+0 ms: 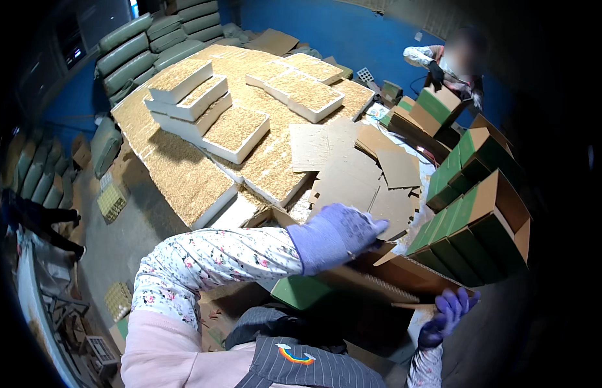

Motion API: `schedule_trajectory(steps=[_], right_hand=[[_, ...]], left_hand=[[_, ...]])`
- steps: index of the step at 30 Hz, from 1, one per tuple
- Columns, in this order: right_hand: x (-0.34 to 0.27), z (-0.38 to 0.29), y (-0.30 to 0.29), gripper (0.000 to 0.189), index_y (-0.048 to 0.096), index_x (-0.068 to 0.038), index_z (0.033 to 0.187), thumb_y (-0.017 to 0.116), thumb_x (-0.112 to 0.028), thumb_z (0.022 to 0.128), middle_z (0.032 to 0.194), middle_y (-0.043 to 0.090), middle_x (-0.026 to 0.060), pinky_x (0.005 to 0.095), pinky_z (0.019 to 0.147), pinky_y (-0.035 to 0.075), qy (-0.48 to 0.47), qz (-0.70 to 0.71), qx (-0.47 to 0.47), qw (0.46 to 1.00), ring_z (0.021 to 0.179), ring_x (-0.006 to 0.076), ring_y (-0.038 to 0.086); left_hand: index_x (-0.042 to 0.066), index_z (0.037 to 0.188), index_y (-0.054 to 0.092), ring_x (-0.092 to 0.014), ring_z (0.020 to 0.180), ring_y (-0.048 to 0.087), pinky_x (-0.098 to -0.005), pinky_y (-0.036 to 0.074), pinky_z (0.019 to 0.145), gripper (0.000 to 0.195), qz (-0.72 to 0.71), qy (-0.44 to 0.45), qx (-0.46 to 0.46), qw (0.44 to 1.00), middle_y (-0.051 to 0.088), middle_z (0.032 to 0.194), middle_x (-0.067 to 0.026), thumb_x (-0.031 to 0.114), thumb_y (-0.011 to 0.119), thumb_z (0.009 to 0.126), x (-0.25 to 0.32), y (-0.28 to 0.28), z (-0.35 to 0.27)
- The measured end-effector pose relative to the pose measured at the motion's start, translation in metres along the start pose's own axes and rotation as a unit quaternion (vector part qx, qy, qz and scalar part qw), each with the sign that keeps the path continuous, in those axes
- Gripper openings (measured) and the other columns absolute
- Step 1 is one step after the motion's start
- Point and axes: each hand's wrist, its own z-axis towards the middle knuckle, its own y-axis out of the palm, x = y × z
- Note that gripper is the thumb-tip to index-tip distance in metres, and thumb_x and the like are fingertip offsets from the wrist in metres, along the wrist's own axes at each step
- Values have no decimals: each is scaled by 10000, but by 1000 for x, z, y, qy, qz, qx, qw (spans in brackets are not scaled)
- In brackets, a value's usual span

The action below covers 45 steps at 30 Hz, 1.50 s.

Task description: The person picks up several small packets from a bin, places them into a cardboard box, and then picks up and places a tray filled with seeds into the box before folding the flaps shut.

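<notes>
An open cardboard box (402, 274), brown inside with green on its outside, lies tilted before my body. My left hand (335, 235), in a purple knitted glove, is bent over the box's upper left edge; its fingertips are partly hidden, so its hold is unclear. At the box's far right corner, my right hand (449, 315), in a purple glove with a darker palm, grips the edge with its fingers. Just beyond my left hand, flat grey-brown cardboard sheets (344, 169) overlap on the table.
White foam trays (252, 138) of yellowish grain-like material fill much of the table. Green cartons (470, 233) stand in rows at the right. A co-worker (441, 72) handles cartons at the upper right. Stuffed sacks (126, 53) are stacked behind; egg trays (111, 201) lie on the floor at left.
</notes>
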Motion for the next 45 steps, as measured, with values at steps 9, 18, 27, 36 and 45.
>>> schedule_trajectory(steps=[9, 18, 27, 36, 45], right_hand=[[-30, 42, 25, 246, 584, -104, 941, 570, -323, 829, 924, 587, 58, 372, 856, 441, -149, 206, -513, 820, 865, 238, 551], [4, 2, -68, 606, 470, -112, 1297, 661, -36, 727, 1275, 480, 101, 417, 1075, 277, 206, 366, -449, 789, 1211, 282, 437], [16, -43, 28, 768, 272, -17, 1411, 649, -370, 842, 1267, 463, 122, 285, 981, 355, 582, 413, -292, 637, 1140, 189, 461], [46, 52, 3, 482, 450, -2, 1280, 542, -295, 908, 1275, 493, 106, 296, 996, 347, 490, 558, -140, 655, 1165, 187, 466], [54, -46, 24, 349, 503, -32, 1179, 587, -70, 842, 1010, 576, 78, 251, 641, 499, 625, 345, -147, 685, 762, 134, 580]], left_hand=[[171, 1175, 483, -235, 688, 631, -391, 466, 575, 308, 17, 278, -59, 959, 606, 731, -74, 183, 498, 868, 52, 76, 27], [142, 1419, 286, -355, 1253, 364, -498, 283, 1054, 621, 258, 26, 273, 926, 325, 1396, -180, 196, 496, 837, 9, 112, 42], [-36, 1349, 302, -372, 1203, 429, -460, 294, 1066, 941, 6, 330, -88, 940, 380, 1328, -250, 522, 629, 664, 13, 52, -33], [6, 1153, 515, -270, 729, 629, -376, 493, 685, 340, -592, -186, 172, 765, 646, 865, -161, 255, 388, 960, -57, 174, -14], [4, 1317, 390, -315, 1187, 469, -339, 383, 967, 567, -306, -523, 436, 666, 490, 1277, -206, 415, 413, 927, -238, 199, -33]])
